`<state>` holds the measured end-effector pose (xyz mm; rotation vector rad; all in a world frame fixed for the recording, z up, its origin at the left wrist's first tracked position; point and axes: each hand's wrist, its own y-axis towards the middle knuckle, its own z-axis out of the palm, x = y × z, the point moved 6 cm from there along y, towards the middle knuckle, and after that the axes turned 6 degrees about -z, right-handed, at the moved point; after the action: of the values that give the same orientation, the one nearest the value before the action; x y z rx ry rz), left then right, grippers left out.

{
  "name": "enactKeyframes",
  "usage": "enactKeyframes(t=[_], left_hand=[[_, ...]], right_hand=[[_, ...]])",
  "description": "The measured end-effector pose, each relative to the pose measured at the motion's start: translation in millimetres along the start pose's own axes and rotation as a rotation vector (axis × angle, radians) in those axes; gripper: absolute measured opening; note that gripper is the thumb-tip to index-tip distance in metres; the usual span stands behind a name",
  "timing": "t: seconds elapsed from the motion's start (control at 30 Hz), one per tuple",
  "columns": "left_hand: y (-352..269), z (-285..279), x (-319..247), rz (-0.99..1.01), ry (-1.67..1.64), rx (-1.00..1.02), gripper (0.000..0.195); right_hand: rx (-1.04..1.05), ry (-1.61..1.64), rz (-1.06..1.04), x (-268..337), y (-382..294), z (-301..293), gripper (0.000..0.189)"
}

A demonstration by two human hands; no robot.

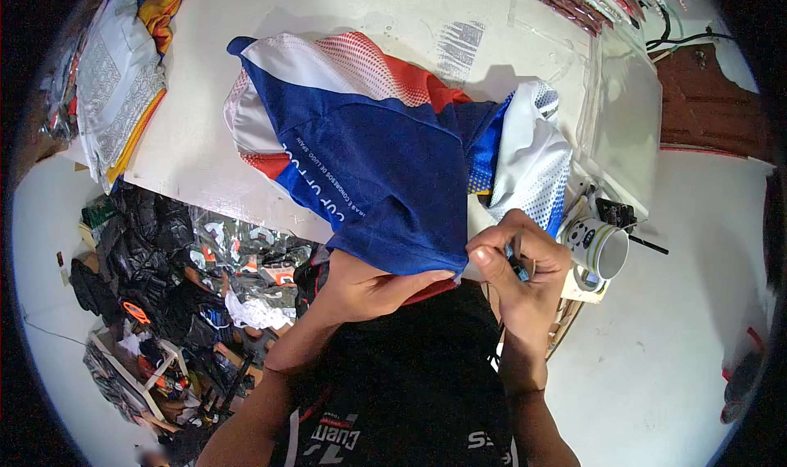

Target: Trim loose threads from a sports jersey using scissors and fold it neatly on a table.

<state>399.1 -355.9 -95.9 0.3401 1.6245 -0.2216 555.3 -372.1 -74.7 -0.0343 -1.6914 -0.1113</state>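
Observation:
A sports jersey in dark blue, white and red (381,160) lies partly on the white table, its near edge lifted. My left hand (375,286) holds that edge, the thumb on top and the fingers hidden beneath the cloth. At the edge's right corner, my right hand (522,264) pinches with thumb and forefinger; whether cloth or a thread is between them is too small to tell. A small tool with light blue parts (519,270) sits within the curled fingers of my right hand. White and blue dotted fabric (532,153) lies bunched just beyond that hand.
Another folded garment, white and yellow (123,86), hangs over the table's left edge (227,212). Right of my right hand stands a white mug (599,246) beside a dark device (615,214). Packaged items (565,0) lie at the far right. Black plastic bags (154,246) are heaped at lower left.

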Motion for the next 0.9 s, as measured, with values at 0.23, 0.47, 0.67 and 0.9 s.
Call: enactKeyframes(t=[0.23,0.47,0.67,0.9], left_hand=[[2,-4,-4,0.036,0.001,0.019,0.015],[4,0,-12,0.137,0.141,0.045,0.016],[2,-1,-10,0.15,0.237,0.011,0.017],[2,-2,-13,0.129,0.225,0.032,0.016]], right_hand=[[-0.199,0.158,0.068,-3,-7,-14,0.009],[0.095,-0.041,-0.05,9,0,10,0.026],[-0.013,0.074,-0.023,-2,0,2,0.013],[-0.077,0.102,-0.058,7,-3,-2,0.017]])
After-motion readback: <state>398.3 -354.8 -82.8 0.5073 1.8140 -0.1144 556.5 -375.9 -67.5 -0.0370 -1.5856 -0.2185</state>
